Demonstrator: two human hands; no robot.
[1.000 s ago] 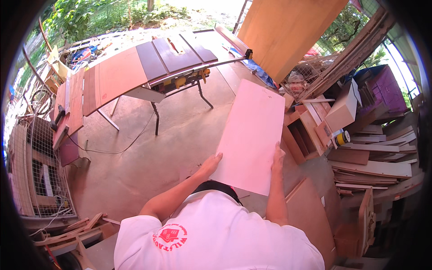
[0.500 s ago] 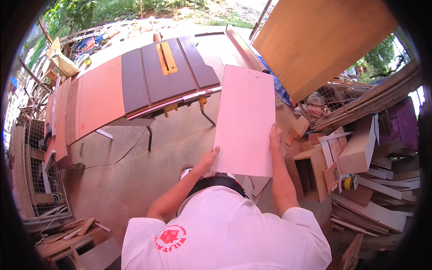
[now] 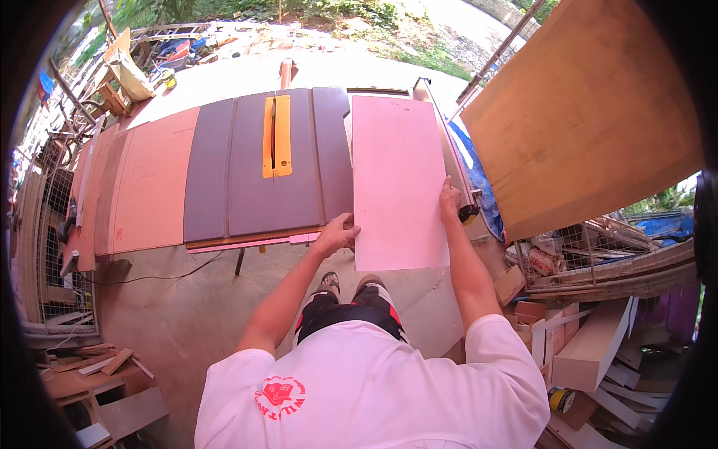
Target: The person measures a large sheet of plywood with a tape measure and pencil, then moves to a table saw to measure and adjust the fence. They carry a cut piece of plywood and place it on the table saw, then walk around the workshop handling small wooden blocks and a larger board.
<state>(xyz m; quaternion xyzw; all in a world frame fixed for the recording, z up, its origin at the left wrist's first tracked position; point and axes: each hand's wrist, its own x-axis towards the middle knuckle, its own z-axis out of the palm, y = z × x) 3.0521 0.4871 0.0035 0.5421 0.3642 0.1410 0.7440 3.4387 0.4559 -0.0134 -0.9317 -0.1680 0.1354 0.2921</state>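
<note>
A flat, pinkish rectangular wooden board is held out in front of me at the right end of a dark grey table saw. My left hand is closed at the board's lower left edge, close to the saw's front edge. Higher up, on the opposite edge, my right hand grips the board with the fingers partly hidden. The saw has a yellow-orange insert with a dark slot. Whether the board touches the saw or hangs above it, I cannot tell.
A reddish-brown panel extends the work surface to the left. A large wooden sheet leans at the right, near blue tarp. Wood offcuts and boxes crowd the lower right. A cable crosses the floor.
I have turned and stepped closer to the saw. The board has moved from in front of the saw to beside its right end, still in both hands.
</note>
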